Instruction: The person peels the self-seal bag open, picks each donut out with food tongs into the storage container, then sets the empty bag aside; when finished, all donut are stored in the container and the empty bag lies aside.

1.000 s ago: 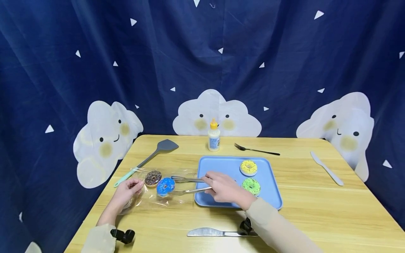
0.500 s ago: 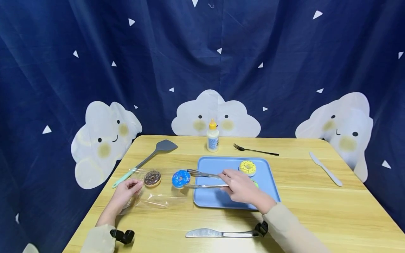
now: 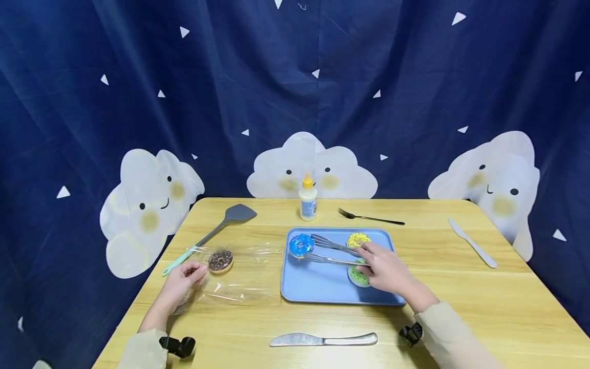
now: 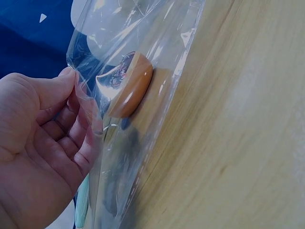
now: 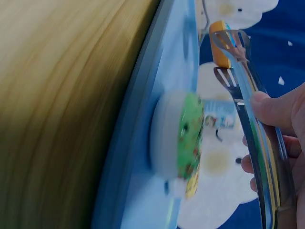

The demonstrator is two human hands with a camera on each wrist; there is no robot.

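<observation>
My right hand [image 3: 387, 269] grips metal tongs [image 3: 332, 252] that clamp a blue-iced donut [image 3: 301, 245] over the far left corner of the blue tray [image 3: 322, 287]. On the tray lie a yellow donut [image 3: 357, 239] and a green donut [image 3: 357, 277], partly hidden behind my hand. In the right wrist view the tongs [image 5: 252, 124] run past the green donut [image 5: 183, 138]. My left hand [image 3: 184, 279] pinches the edge of a clear plastic bag [image 3: 239, 277] with a chocolate donut [image 3: 220, 260] in it; the left wrist view shows the fingers [image 4: 52, 138] on the bag [image 4: 138, 95].
On the wooden table [image 3: 484, 307] a grey spatula [image 3: 216, 230] lies at the left, a glue bottle [image 3: 307, 204] and a black fork [image 3: 369, 218] at the back, a white knife [image 3: 472, 244] at the right, a metal knife [image 3: 322, 339] near the front.
My right hand has carried the blue donut in the tongs from the plastic bag rightwards onto the tray's far left corner. My left hand has kept its hold on the bag.
</observation>
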